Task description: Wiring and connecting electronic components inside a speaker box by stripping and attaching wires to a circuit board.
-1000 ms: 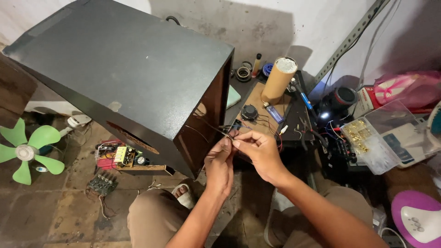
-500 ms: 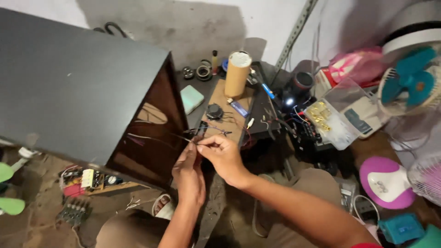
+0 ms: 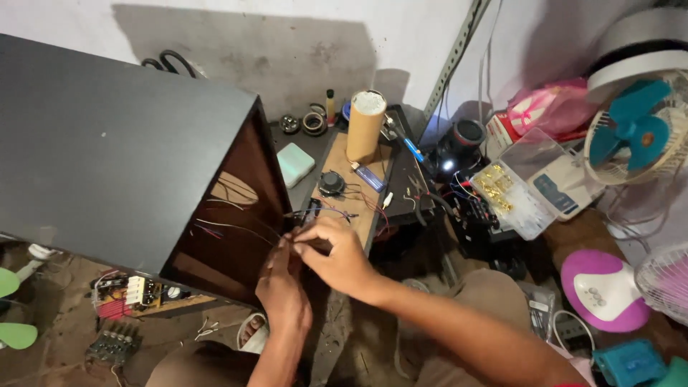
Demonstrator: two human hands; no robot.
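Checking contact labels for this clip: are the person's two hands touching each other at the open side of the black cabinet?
Touching. The head view shows the right hand laid over the fingertips of the left hand, no gap between them, pinching thin wires from the black cabinet.

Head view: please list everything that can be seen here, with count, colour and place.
speaker cabinet: one, black, left, open side facing the hands
thin wires: several, pale and red, from cabinet to hands
cardboard tube: one, tan, upright on the board
circuit board: one, floor, lower left
parts box: one, clear, right
fan: one, teal blades, far right
left hand: one, at the wires
right hand: one, fingers pinching the wires
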